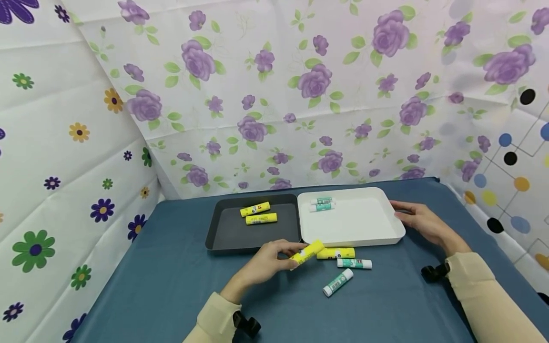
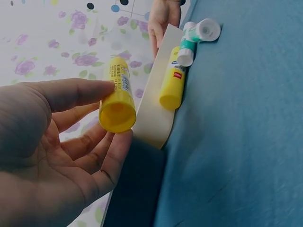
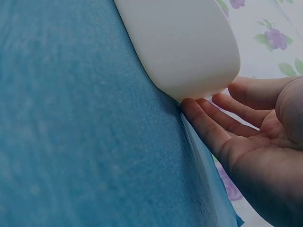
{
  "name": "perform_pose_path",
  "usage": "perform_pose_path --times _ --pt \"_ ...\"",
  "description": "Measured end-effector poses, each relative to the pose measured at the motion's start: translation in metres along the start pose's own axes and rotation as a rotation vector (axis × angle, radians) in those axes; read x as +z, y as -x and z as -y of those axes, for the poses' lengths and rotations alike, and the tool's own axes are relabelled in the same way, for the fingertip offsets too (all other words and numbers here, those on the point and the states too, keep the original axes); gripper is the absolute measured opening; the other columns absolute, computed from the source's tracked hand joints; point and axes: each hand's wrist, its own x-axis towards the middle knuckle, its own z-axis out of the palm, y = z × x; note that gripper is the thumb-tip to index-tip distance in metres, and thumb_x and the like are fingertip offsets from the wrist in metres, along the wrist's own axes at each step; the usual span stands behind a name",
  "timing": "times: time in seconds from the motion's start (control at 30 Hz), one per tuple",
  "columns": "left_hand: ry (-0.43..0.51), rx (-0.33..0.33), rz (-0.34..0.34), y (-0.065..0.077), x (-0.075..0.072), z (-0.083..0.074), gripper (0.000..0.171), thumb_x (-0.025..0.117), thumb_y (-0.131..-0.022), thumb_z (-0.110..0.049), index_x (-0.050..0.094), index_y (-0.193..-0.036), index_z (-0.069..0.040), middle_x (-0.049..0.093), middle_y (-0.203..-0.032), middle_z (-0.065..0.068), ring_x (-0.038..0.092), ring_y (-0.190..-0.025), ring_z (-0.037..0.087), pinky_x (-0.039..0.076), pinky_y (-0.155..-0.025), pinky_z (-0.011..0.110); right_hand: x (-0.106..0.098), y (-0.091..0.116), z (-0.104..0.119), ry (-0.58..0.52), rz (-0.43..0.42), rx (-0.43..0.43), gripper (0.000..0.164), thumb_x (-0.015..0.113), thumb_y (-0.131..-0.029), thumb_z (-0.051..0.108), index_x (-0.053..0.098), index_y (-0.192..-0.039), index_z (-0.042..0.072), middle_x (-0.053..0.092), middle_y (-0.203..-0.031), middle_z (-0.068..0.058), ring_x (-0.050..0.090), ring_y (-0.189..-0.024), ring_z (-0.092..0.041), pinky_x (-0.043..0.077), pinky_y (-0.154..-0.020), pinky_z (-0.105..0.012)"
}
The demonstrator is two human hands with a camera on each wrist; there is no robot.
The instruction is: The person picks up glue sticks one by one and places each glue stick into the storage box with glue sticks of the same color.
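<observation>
My left hand [image 1: 271, 259] pinches a yellow glue stick [image 1: 308, 253] between thumb and fingers, tilted above the cloth near where the two trays meet. In the left wrist view, one round end of that glue stick [image 2: 117, 101] faces the camera. Beyond it, a second yellow glue stick [image 1: 336, 253] lies along the front of the white tray [image 1: 356, 224]. Two green-and-white glue sticks lie nearer me, one crosswise [image 1: 354, 263] and one slanted [image 1: 338, 282]. At the white tray's right end, my right hand [image 1: 422, 223] touches the outer wall with fairly straight fingers [image 3: 208, 125].
A dark grey tray [image 1: 231, 245] stands left of the white one, with two yellow glue sticks [image 1: 261, 218] inside. Two green-and-white glue sticks [image 1: 321, 207] lie in the white tray's back left. Blue cloth [image 1: 171, 286] covers the table; flowered sheets [image 1: 274, 95] hang behind.
</observation>
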Motion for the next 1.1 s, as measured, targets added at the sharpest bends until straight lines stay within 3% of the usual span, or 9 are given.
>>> perform_pose_path --times 0.13,0.37,0.7,1.1 --pt "-0.007 0.002 -0.015 -0.001 -0.007 0.001 0.043 0.071 -0.099 -0.014 0.067 -0.142 -0.019 0.066 -0.124 0.002 0.063 -0.107 0.017 0.053 -0.089 0.034 0.000 0.000 0.002 -0.002 -0.003 0.006 0.069 0.054 -0.110 0.033 0.025 -0.165 0.001 0.025 -0.165 -0.030 0.031 -0.149 -0.050 0.051 -0.106 -0.041" --pt "-0.005 -0.020 -0.044 -0.002 -0.024 0.001 0.043 0.071 -0.100 -0.015 0.066 -0.143 -0.018 0.068 -0.124 0.003 0.062 -0.108 0.019 0.054 -0.091 0.039 0.002 0.000 0.002 -0.010 -0.005 0.006 0.069 0.054 -0.111 0.034 0.025 -0.165 0.002 0.024 -0.166 -0.030 0.029 -0.150 -0.049 0.050 -0.107 -0.040" --pt "-0.006 -0.036 -0.079 -0.005 -0.044 0.007 0.043 0.071 -0.100 -0.016 0.066 -0.143 -0.018 0.067 -0.127 0.005 0.062 -0.109 0.020 0.056 -0.089 0.036 0.000 -0.001 0.001 -0.018 -0.005 -0.001 0.071 0.056 -0.110 0.035 0.025 -0.165 0.002 0.025 -0.166 -0.030 0.031 -0.149 -0.049 0.053 -0.099 -0.028" --pt "-0.058 -0.039 -0.086 -0.015 -0.074 0.005 0.044 0.070 -0.100 -0.013 0.065 -0.144 -0.014 0.064 -0.137 0.011 0.062 -0.115 0.025 0.053 -0.098 0.045 -0.001 -0.002 -0.002 -0.016 -0.009 0.003 0.071 0.056 -0.110 0.035 0.026 -0.165 0.002 0.025 -0.166 -0.030 0.030 -0.150 -0.049 0.053 -0.102 -0.032"
